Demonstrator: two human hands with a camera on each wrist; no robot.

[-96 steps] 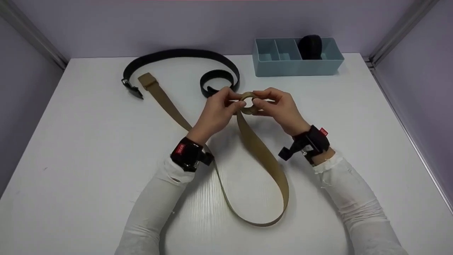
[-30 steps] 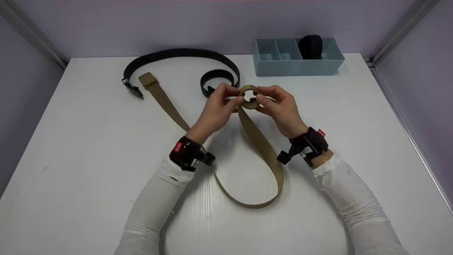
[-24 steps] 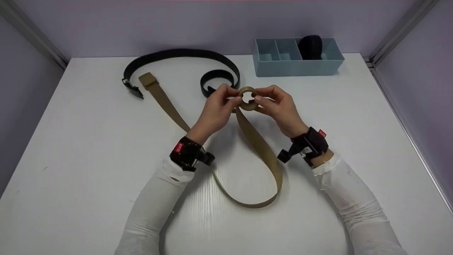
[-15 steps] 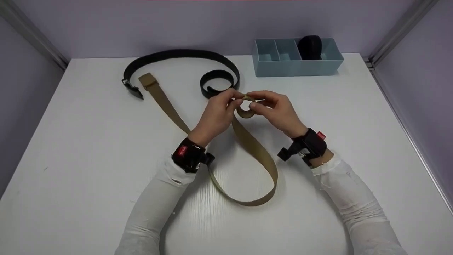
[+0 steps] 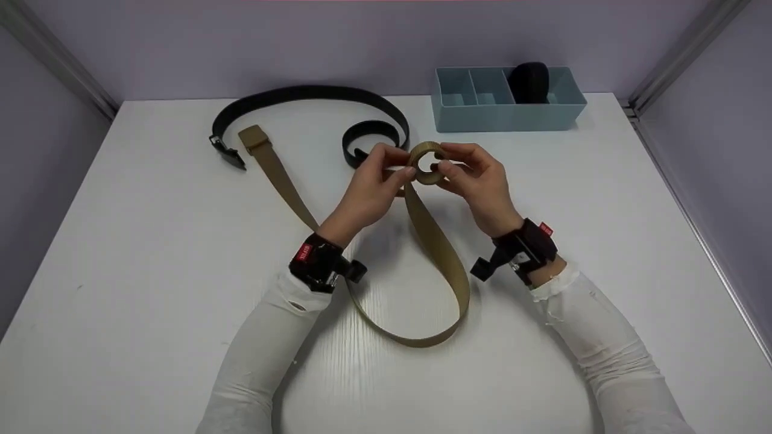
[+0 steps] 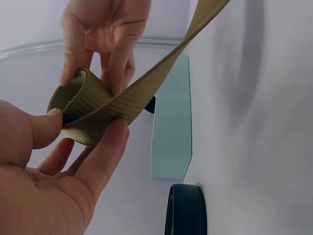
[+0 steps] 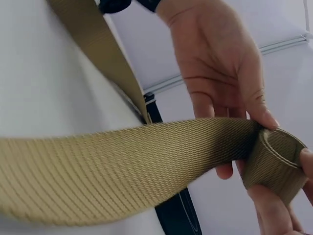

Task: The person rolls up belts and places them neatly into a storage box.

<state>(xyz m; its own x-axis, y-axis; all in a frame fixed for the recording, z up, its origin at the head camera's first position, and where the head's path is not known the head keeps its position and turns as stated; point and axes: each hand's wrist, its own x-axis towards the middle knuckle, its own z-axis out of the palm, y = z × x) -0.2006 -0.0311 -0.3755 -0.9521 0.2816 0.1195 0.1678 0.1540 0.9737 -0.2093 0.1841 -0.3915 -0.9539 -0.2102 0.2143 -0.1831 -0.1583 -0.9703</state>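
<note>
A tan webbing belt (image 5: 443, 256) is wound at one end into a small hollow roll (image 5: 428, 146), held up above the table. My left hand (image 5: 369, 191) pinches the roll's left side where the strap leaves it; in the left wrist view, thumb and fingers (image 6: 100, 161) press on the webbing. On the other side my right hand (image 5: 485, 190) pinches the roll between thumb and fingers, the thumb at its near rim. From the roll the strap drops in a wide curve, passes behind my left wrist and runs to the tan buckle (image 5: 254, 138) at the back left.
Behind the hands a black belt (image 5: 313, 91) lies in an arc, one end coiled, its buckle (image 5: 228, 154) at the left. A blue divided box (image 5: 506, 119) stands at the back right, with a black rolled item (image 5: 529, 83) inside. Walls edge the white table (image 5: 151, 271).
The tan roll has tilted back and forth between my hands and looks a little thicker. The hanging strap's curve has shortened, its near bend drawing away from me. Black belt and box stay put.
</note>
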